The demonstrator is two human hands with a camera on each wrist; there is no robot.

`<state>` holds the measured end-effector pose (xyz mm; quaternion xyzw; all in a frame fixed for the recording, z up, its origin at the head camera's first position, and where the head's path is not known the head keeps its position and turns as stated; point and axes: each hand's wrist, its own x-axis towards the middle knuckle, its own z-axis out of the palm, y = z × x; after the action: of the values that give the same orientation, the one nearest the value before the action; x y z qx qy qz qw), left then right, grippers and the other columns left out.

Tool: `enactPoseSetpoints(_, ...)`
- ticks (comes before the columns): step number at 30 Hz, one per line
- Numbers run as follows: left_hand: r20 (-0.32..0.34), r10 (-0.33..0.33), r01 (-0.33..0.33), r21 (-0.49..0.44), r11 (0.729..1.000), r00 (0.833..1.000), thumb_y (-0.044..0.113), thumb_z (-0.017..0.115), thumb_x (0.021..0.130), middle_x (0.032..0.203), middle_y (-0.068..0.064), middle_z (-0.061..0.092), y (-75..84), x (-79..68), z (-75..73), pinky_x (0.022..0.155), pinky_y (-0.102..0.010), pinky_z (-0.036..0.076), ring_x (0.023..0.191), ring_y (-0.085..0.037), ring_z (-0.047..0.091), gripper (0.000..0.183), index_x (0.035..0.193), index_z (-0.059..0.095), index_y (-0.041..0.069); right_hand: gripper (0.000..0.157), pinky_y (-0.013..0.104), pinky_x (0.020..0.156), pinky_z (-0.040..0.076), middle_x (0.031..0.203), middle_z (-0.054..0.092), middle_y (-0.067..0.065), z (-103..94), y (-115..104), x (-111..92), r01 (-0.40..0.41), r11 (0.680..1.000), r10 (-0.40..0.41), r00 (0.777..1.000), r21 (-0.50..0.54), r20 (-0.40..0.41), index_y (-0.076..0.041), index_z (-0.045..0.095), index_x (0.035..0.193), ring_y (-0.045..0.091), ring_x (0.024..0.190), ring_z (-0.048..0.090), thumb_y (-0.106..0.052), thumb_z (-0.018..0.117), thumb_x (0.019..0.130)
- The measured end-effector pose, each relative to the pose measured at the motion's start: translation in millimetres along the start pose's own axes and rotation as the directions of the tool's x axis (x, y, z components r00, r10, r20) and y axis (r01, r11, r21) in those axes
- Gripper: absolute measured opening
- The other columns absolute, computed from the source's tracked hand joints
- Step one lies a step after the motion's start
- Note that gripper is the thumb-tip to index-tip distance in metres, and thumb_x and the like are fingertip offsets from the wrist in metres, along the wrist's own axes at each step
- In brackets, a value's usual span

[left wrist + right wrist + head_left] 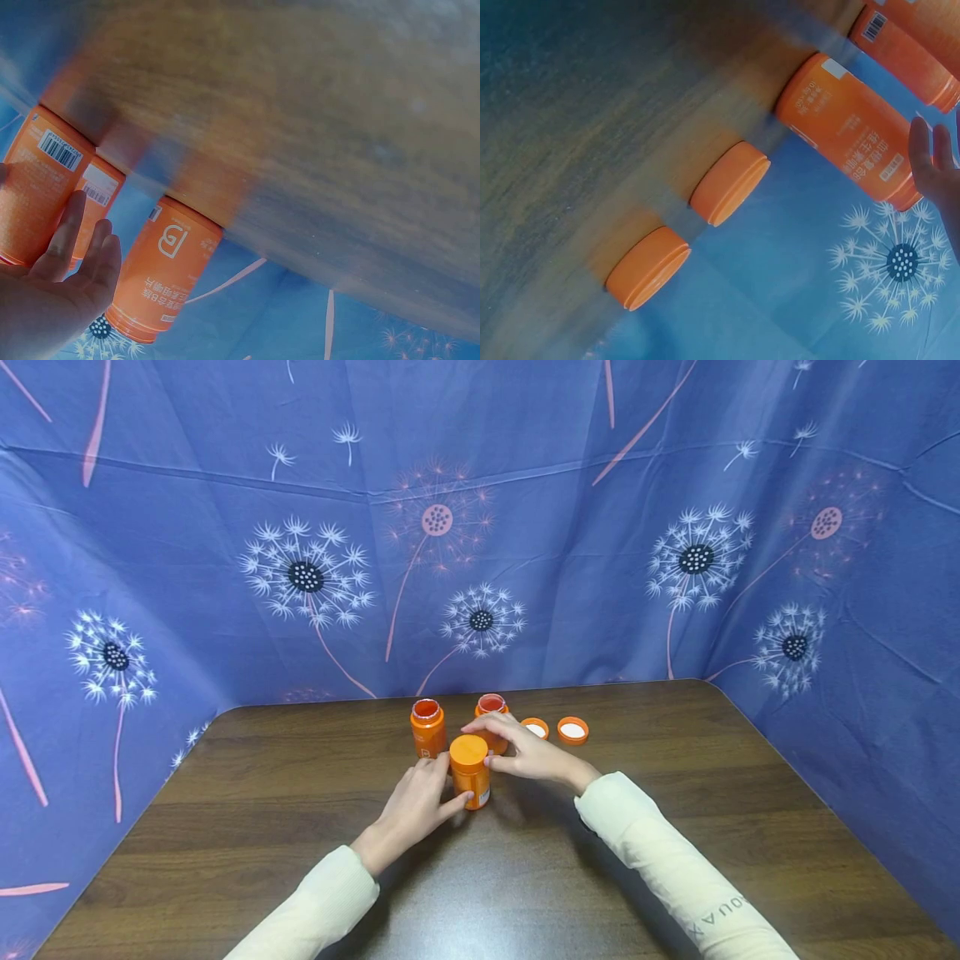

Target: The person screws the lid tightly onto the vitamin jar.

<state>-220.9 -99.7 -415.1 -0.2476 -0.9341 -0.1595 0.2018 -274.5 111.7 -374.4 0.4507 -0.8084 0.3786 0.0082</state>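
Note:
A capped orange bottle (471,785) stands upright on the table. My left hand (411,806) holds it from the left, thumb at its front and fingers along its far left side; the left wrist view shows these fingers beside its printed label. My right hand (534,752) is at the orange cap (468,750), thumb by the cap's right edge and fingers stretched over behind it. Whether those fingertips touch the cap cannot be told. Behind stand two uncapped orange bottles, one on the left (428,731) and one on the right (491,704), partly hidden by my right hand.
Two loose orange caps lie white inside up, a nearer one (731,184) beside the right uncapped bottle and another (573,731) farther right. The brown wooden table (300,810) ends against a blue dandelion-print cloth (555,568) behind and at both sides.

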Motion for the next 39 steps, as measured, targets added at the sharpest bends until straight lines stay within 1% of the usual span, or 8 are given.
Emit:
enactPoseSetpoints(3, 0.002, 0.001, -0.001, -0.006, 1.000, 1.000, 0.043, 0.070, 0.076, 0.074, 0.000, 0.056, 0.1, -0.3, -0.2, 0.066, -0.036, 0.046, 0.073, -0.018, 0.055, 0.047, 0.102, 0.051, 0.007, 0.044, 0.047, 0.104, 0.026, 0.126, 0.052, 0.004, -0.5, -1, 1, 0.037, 0.999, -0.037, 0.999, -0.015, 0.005, -0.006, 0.050, 0.125, 0.023, 0.123, 0.039, -0.015, 0.063, 0.085)
enactPoseSetpoints(5, 0.002, 0.001, -0.001, -0.012, 1.000, 1.000, 0.042, 0.070, 0.076, 0.076, -0.001, 0.058, 0.2, -0.5, -0.4, 0.068, -0.037, 0.047, 0.075, -0.019, 0.056, 0.048, 0.103, 0.051, 0.007, 0.043, 0.048, 0.104, 0.025, 0.126, 0.053, 0.004, -0.9, -1, 1, 0.043, 0.999, -0.043, 0.999, -0.013, 0.006, -0.007, 0.050, 0.125, 0.024, 0.123, 0.039, -0.016, 0.063, 0.085)
enactPoseSetpoints(11, 0.007, 0.002, -0.002, -0.021, 1.000, 1.000, 0.041, 0.069, 0.077, 0.081, -0.005, 0.061, 0.7, -0.9, -1.2, 0.070, -0.039, 0.047, 0.078, -0.021, 0.057, 0.048, 0.105, 0.051, 0.007, 0.042, 0.049, 0.102, 0.029, 0.125, 0.052, 0.001, -1.6, -1, -2, 0.005, 1.000, -0.005, 1.000, -0.013, -0.006, -0.013, 0.052, 0.124, 0.022, 0.124, 0.037, -0.022, 0.063, 0.085)
enactPoseSetpoints(15, 0.011, 0.000, 0.000, -0.021, 1.000, 1.000, 0.041, 0.069, 0.077, 0.081, -0.004, 0.061, 0.7, -1.0, -1.7, 0.071, -0.039, 0.047, 0.078, -0.021, 0.057, 0.048, 0.105, 0.051, 0.007, 0.042, 0.045, 0.094, 0.037, 0.124, 0.052, 0.000, -0.6, -1, -4, -0.010, 1.000, 0.009, 0.999, -0.029, -0.033, -0.015, 0.053, 0.123, 0.020, 0.119, 0.039, -0.025, 0.065, 0.084)
enactPoseSetpoints(18, 0.013, -0.003, 0.003, -0.021, 1.000, 1.000, 0.041, 0.069, 0.077, 0.081, -0.004, 0.061, 0.7, -0.9, -1.8, 0.070, -0.038, 0.047, 0.077, -0.020, 0.057, 0.048, 0.105, 0.051, 0.007, 0.041, 0.044, 0.088, 0.041, 0.121, 0.052, -0.002, 1.0, 0, -5, -0.036, 0.999, 0.036, 0.998, -0.013, -0.052, -0.016, 0.054, 0.120, 0.020, 0.114, 0.041, -0.027, 0.067, 0.082)
enactPoseSetpoints(26, 0.004, 0.002, -0.002, -0.007, 1.000, 1.000, 0.043, 0.069, 0.077, 0.072, 0.002, 0.054, 1.9, -0.5, -2.4, 0.068, -0.037, 0.047, 0.075, -0.019, 0.055, 0.047, 0.102, 0.051, 0.008, 0.044, 0.049, 0.086, 0.041, 0.113, 0.049, -0.004, 9.7, -1, -4, -0.119, 0.992, 0.124, 0.985, 0.052, -0.117, -0.018, 0.050, 0.111, 0.032, 0.106, 0.043, -0.034, 0.072, 0.076)
enactPoseSetpoints(32, 0.006, 0.000, 0.000, -0.004, 1.000, 1.000, 0.043, 0.069, 0.077, 0.070, 0.003, 0.051, 2.6, -0.5, -2.9, 0.069, -0.038, 0.047, 0.075, -0.019, 0.055, 0.047, 0.101, 0.051, 0.007, 0.048, 0.047, 0.085, 0.042, 0.111, 0.049, -0.004, 14.9, 0, -5, -0.153, 0.985, 0.165, 0.975, 0.085, -0.148, -0.020, 0.047, 0.111, 0.032, 0.106, 0.043, -0.035, 0.074, 0.074)
enactPoseSetpoints(39, 0.011, 0.002, -0.001, -0.004, 1.000, 1.000, 0.042, 0.069, 0.077, 0.070, 0.003, 0.051, 2.9, -0.5, -3.7, 0.068, -0.037, 0.047, 0.074, -0.018, 0.054, 0.046, 0.102, 0.051, 0.008, 0.049, 0.046, 0.086, 0.043, 0.110, 0.048, -0.002, 15.7, 0, -5, -0.165, 0.980, 0.180, 0.975, 0.115, -0.134, -0.019, 0.046, 0.112, 0.032, 0.107, 0.043, -0.034, 0.074, 0.075)
